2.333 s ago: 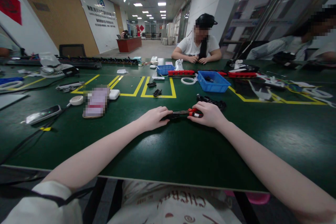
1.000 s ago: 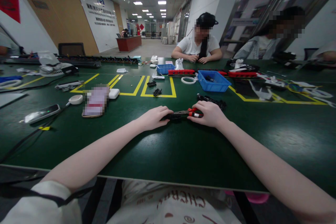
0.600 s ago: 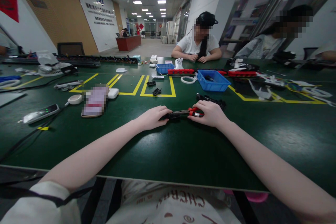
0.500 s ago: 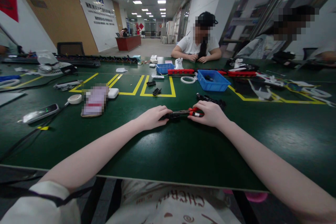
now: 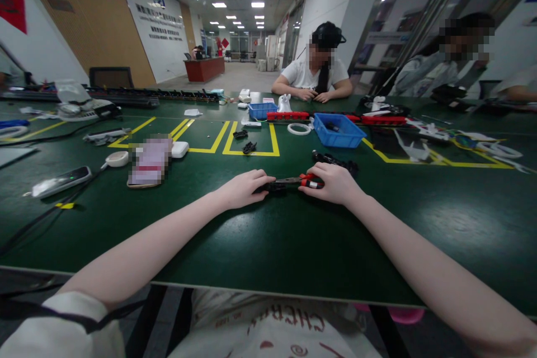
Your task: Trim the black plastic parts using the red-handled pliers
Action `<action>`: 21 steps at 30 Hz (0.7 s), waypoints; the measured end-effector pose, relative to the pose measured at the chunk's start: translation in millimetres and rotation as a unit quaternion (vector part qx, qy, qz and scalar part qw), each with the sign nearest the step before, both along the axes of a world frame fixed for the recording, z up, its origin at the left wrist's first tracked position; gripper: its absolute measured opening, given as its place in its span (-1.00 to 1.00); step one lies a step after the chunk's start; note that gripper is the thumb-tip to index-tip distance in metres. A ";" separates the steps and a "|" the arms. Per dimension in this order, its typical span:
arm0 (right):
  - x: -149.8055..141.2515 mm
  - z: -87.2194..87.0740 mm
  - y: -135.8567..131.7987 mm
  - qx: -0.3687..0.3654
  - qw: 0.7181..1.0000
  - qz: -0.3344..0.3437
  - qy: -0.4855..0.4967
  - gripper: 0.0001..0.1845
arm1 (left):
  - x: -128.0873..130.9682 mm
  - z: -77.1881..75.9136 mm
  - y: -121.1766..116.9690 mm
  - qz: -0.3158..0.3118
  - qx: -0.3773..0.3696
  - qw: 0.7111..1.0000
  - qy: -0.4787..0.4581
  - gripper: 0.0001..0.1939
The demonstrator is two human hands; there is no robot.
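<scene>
In my right hand (image 5: 334, 183) is a pair of red-handled long-nose pliers (image 5: 305, 180), its jaws pointing left. My left hand (image 5: 248, 187) is closed on a small black part (image 5: 274, 186) low over the green table (image 5: 268, 235). The pliers' tips meet this part beside my left fingers; exactly what they grip is too small to tell. Just beyond my right hand lies a black bundle of parts (image 5: 335, 160). Two small black pieces (image 5: 249, 147) sit inside a yellow-taped outline farther up the table.
A blue bin (image 5: 339, 133) with dark parts stands beyond my right hand, near a white ring (image 5: 299, 129). To the left are a phone (image 5: 147, 163), a white case (image 5: 180, 149) and a cabled device (image 5: 61, 181). A co-worker (image 5: 312, 78) sits opposite.
Both hands keep nearly the same pose on the black part and pliers. The view shifts very slightly. The person at the far right has moved, with a hand now raised.
</scene>
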State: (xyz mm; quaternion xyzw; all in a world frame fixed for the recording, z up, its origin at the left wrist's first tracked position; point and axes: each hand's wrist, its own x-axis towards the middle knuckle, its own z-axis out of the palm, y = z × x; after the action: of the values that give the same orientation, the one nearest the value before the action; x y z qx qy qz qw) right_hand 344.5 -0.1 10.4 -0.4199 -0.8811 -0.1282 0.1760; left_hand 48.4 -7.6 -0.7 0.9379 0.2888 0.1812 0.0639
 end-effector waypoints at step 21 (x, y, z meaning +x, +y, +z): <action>-7.8 -3.5 -3.1 0.004 1.000 -0.013 0.006 -0.50 | -0.1 -4.8 2.4 0.033 -0.053 0.997 -0.051 -0.57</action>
State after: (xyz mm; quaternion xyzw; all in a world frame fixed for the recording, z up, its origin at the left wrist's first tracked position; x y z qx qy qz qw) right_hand 336.7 -3.2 6.8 -0.4314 -0.8738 -0.1317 0.1816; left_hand 48.3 -5.2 -5.5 0.9125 0.3256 0.2154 0.1220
